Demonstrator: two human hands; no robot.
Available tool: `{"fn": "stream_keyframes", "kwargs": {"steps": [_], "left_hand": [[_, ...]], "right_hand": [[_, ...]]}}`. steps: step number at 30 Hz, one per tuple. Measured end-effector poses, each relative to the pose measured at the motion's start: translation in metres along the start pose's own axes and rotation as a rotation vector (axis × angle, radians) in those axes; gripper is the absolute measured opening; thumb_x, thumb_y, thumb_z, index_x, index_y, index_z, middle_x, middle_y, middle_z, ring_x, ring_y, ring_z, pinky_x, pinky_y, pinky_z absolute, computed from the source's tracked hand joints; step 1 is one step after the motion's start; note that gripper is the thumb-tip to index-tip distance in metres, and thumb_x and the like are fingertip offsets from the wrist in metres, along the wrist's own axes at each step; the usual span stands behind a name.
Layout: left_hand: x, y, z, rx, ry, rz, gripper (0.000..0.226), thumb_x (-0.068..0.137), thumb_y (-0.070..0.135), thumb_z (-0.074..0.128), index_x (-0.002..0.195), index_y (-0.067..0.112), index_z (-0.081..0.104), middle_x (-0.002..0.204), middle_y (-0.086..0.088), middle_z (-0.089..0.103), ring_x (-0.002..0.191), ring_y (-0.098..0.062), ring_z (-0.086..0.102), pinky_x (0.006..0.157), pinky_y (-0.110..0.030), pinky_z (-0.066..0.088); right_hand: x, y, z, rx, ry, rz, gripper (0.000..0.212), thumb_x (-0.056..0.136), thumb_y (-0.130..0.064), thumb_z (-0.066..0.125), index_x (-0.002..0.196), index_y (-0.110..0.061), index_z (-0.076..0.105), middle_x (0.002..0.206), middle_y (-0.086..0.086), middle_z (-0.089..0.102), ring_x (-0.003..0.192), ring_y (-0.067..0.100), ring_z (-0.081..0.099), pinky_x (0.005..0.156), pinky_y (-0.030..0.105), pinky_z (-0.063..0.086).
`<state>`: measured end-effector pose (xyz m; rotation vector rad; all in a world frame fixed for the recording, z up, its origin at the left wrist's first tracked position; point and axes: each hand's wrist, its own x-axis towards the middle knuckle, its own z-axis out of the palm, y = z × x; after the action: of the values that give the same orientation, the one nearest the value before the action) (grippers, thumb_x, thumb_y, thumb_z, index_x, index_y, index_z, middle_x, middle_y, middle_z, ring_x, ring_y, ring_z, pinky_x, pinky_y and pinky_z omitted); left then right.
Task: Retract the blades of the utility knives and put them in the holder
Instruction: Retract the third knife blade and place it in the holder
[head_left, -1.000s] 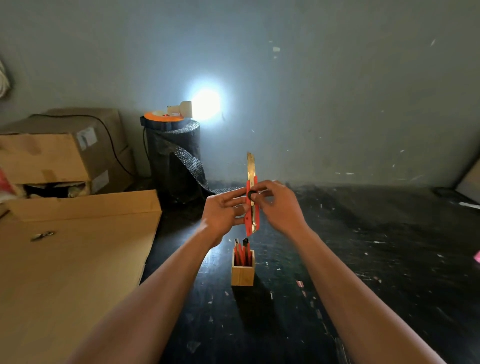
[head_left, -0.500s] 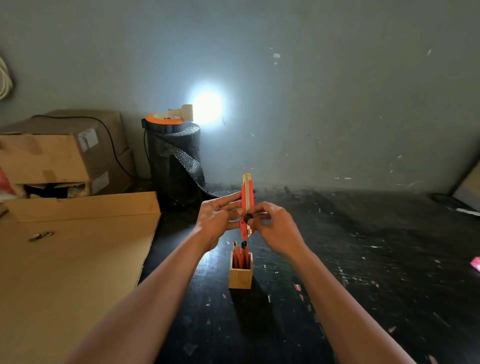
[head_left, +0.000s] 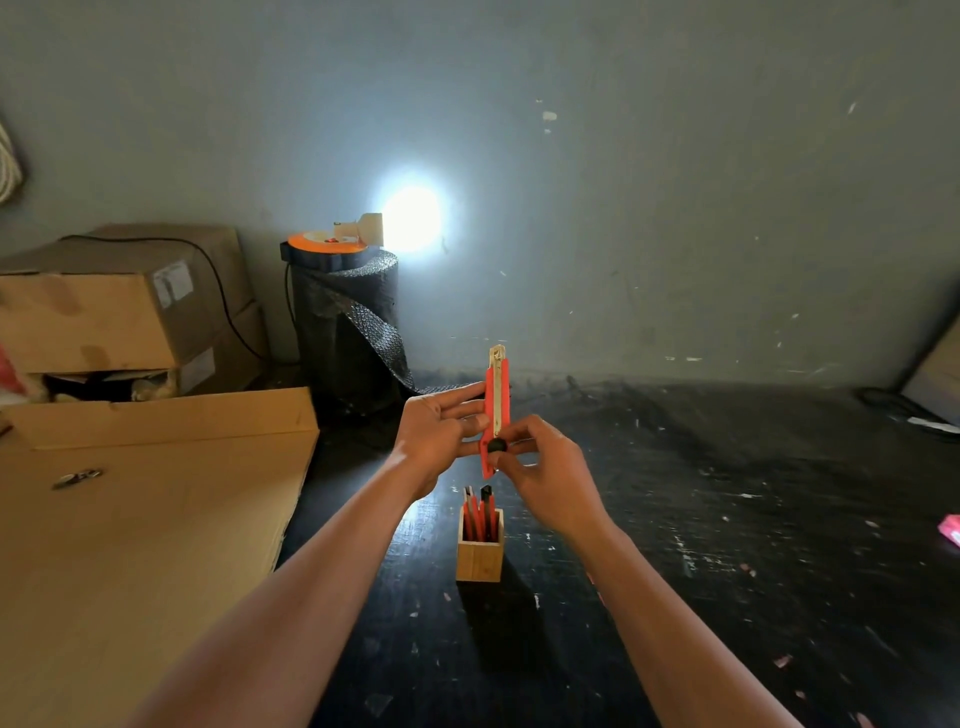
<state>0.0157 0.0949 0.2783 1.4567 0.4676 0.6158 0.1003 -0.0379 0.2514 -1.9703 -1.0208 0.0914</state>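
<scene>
I hold a red utility knife upright above the table, its metal tip just showing at the top. My left hand grips its body from the left. My right hand pinches the lower end, with a fingertip at the black slider knob. Directly below stands a small wooden holder on the black table. Several red and black knives stand in the holder.
Flat cardboard sheets cover the left of the table, with stacked cardboard boxes behind. A black bubble-wrap roll with an orange reel and a bright lamp stands at the back. A pink object lies at the right edge.
The long blade that stuck out of the knife's top has slid back into the body. The slider knob has moved down the handle, and both hands have lowered slightly.
</scene>
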Motion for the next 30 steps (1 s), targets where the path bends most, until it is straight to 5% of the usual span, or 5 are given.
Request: {"fn": "stream_keyframes", "kwargs": {"steps": [6, 9, 17, 22, 30], "left_hand": [[0.003, -0.003, 0.001, 0.003, 0.002, -0.002, 0.044, 0.091, -0.015, 0.063, 0.132, 0.003, 0.066, 0.096, -0.002, 0.078, 0.073, -0.010, 0.079, 0.058, -0.023, 0.061], [0.003, -0.003, 0.001, -0.004, -0.002, -0.009, 0.045, 0.091, -0.017, 0.061, 0.132, 0.003, 0.066, 0.095, -0.001, 0.078, 0.071, -0.009, 0.079, 0.057, -0.023, 0.061], [0.012, -0.004, 0.001, -0.014, 0.004, -0.004, 0.046, 0.090, -0.016, 0.063, 0.132, 0.003, 0.066, 0.097, -0.004, 0.078, 0.074, -0.012, 0.080, 0.059, -0.024, 0.061], [0.015, -0.006, 0.002, -0.020, -0.004, -0.001, 0.046, 0.091, -0.017, 0.061, 0.131, 0.004, 0.066, 0.094, -0.001, 0.078, 0.073, -0.011, 0.080, 0.057, -0.024, 0.061], [0.028, -0.011, -0.001, -0.013, 0.013, -0.004, 0.044, 0.091, -0.016, 0.062, 0.131, 0.003, 0.066, 0.093, 0.001, 0.079, 0.073, -0.011, 0.080, 0.057, -0.024, 0.061]], "right_hand": [[-0.001, 0.003, 0.001, -0.014, -0.010, -0.020, 0.025, 0.094, -0.020, 0.072, 0.118, -0.025, 0.065, 0.115, -0.006, 0.069, 0.084, -0.003, 0.060, 0.068, 0.005, 0.040], [0.001, 0.004, 0.001, -0.010, 0.007, 0.005, 0.017, 0.094, -0.022, 0.072, 0.107, -0.027, 0.062, 0.108, -0.008, 0.068, 0.084, -0.002, 0.060, 0.068, 0.005, 0.040], [0.007, 0.009, 0.004, 0.010, 0.000, -0.015, 0.024, 0.095, -0.016, 0.072, 0.118, -0.023, 0.068, 0.119, -0.003, 0.070, 0.101, 0.006, 0.065, 0.085, 0.011, 0.048], [0.013, 0.012, 0.006, 0.078, 0.028, 0.023, 0.021, 0.091, -0.025, 0.076, 0.106, -0.025, 0.061, 0.105, -0.011, 0.070, 0.091, 0.002, 0.064, 0.076, 0.012, 0.042], [0.024, 0.022, 0.010, 0.008, -0.004, -0.040, 0.024, 0.094, -0.018, 0.072, 0.118, -0.022, 0.070, 0.119, -0.004, 0.071, 0.091, -0.002, 0.061, 0.072, 0.001, 0.041]]}}
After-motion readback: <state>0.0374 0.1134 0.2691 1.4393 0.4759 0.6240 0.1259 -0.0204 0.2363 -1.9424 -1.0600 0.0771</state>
